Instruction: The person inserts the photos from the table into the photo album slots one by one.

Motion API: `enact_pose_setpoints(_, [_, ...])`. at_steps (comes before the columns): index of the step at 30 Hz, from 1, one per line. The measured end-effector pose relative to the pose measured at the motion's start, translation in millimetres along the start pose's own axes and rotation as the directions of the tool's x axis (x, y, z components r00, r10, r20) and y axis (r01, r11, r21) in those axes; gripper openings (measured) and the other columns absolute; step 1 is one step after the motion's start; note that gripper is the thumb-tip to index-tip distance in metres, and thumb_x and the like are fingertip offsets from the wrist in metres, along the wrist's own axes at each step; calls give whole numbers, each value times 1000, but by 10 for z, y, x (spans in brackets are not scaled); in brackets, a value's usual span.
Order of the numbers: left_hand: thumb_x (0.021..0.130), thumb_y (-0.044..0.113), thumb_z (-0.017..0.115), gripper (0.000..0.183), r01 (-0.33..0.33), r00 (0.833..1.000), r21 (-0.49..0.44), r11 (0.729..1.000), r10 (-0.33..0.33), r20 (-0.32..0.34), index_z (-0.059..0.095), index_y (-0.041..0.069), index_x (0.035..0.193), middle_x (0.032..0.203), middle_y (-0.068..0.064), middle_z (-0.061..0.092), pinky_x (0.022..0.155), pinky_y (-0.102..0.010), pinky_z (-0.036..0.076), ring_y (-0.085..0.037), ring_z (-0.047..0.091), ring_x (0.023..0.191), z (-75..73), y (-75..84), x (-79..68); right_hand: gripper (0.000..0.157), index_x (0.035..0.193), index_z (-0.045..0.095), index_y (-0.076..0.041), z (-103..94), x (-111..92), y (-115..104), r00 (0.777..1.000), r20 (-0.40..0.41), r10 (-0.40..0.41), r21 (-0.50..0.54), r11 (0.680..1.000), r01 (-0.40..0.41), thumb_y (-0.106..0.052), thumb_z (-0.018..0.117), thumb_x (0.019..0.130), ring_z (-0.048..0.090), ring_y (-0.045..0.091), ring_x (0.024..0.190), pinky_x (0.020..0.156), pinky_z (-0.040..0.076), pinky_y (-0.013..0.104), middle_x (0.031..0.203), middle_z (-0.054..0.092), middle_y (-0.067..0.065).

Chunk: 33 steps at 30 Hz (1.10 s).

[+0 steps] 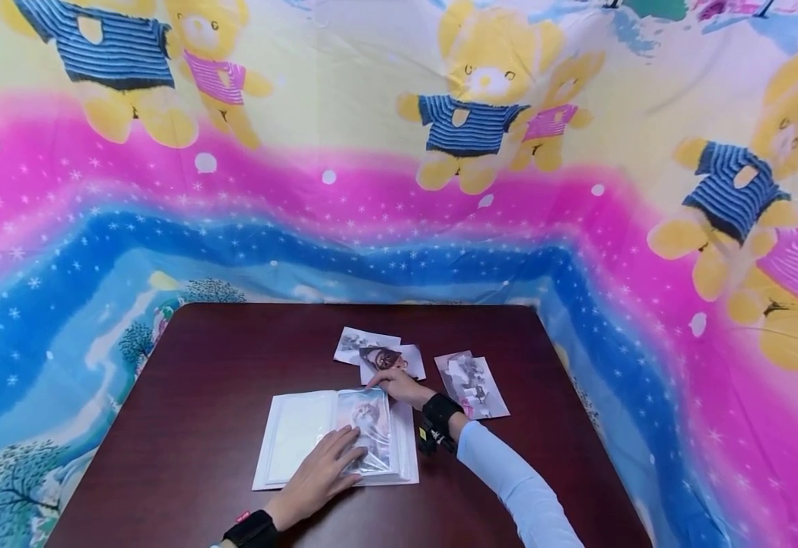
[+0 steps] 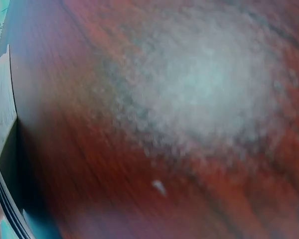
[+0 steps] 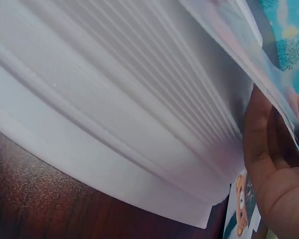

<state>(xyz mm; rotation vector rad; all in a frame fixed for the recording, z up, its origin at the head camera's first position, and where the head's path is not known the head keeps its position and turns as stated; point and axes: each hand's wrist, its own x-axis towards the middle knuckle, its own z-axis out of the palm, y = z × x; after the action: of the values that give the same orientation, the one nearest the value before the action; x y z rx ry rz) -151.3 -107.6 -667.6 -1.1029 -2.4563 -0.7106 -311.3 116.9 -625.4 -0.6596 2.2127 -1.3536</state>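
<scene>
A white photo album lies spread on the table, its left side a blank white page. On its right side a clear sleeve holds a photo of a fluffy cat. My left hand rests on the lower left of that sleeve, fingers extended. At the sleeve's top edge is my right hand. In the right wrist view its thumb and fingers pinch the lifted sleeve page, above a thick stack of other pages. The left wrist view catches mostly tabletop, with the album's edge at far left.
Behind the album, two overlapping photos lie on the dark wood table; one shows a face in dark glasses. Two more overlapping photos lie to the right. A bear-print cloth hangs around the table's back and sides.
</scene>
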Motion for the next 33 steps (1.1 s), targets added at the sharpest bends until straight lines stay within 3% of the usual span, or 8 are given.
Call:
enact_pose_setpoints(4, [89,36,73,56,156,988,-137,978,-157,0,58,10,136,146,-25,44,100,-61,41,-48,39,133,-22,115,51,34,136,50,5,102,-106,-100,995,-91,39,131,991,-27,-9,39,107,61,25,98,82,51,35,123,58,26])
enact_pose_setpoints(7, [96,35,65,55,350,930,-290,891,-367,-4,51,8,143,148,-24,42,100,-62,41,-44,42,132,-116,239,170,42,147,33,3,265,-224,-269,990,-133,42,318,948,2,-17,36,109,64,22,83,72,57,38,115,58,30])
enact_pose_setpoints(10, [102,26,55,50,502,825,-454,736,-565,-4,45,4,145,145,-21,46,99,-56,45,-39,50,127,-289,265,318,42,147,36,-3,454,-288,-430,996,-83,-31,287,956,54,-22,34,110,68,26,86,74,59,42,112,63,28])
enact_pose_setpoints(13, [102,22,53,48,588,695,-570,573,-719,-6,43,0,144,137,-25,53,92,-51,51,-40,58,116,-501,164,413,41,147,43,-9,615,-305,-502,986,36,-161,-7,987,162,-24,36,109,64,23,107,89,53,35,124,63,19])
enact_pose_setpoints(16, [97,12,59,48,667,585,-558,494,-811,-18,42,-2,140,126,-34,56,83,-48,53,-45,62,105,-686,6,412,39,143,51,-9,716,-320,-496,953,158,-258,-283,913,294,-20,38,108,58,13,118,97,45,24,129,64,11])
enact_pose_setpoints(18, [90,3,63,54,723,546,-486,490,-837,-32,41,-2,139,120,-35,58,78,-48,53,-45,63,99,-760,-100,346,37,138,56,-6,735,-334,-470,934,218,-282,-336,877,343,-17,39,108,55,9,122,101,42,22,131,63,8])
enact_pose_setpoints(25, [79,-8,68,64,748,604,-276,603,-791,-92,42,-8,137,123,-38,51,87,-63,42,-52,50,110,-631,-305,-28,26,120,67,-1,526,-398,-264,922,116,-371,-451,807,381,-4,53,99,59,20,118,103,43,28,121,67,13])
enact_pose_setpoints(33, [76,-7,69,34,528,827,107,842,-482,-288,71,-1,109,119,-29,62,81,-67,46,-52,54,113,-326,-217,-173,25,117,67,4,305,-477,-32,975,-74,-211,-173,965,196,3,57,94,61,30,113,97,47,31,119,67,18])
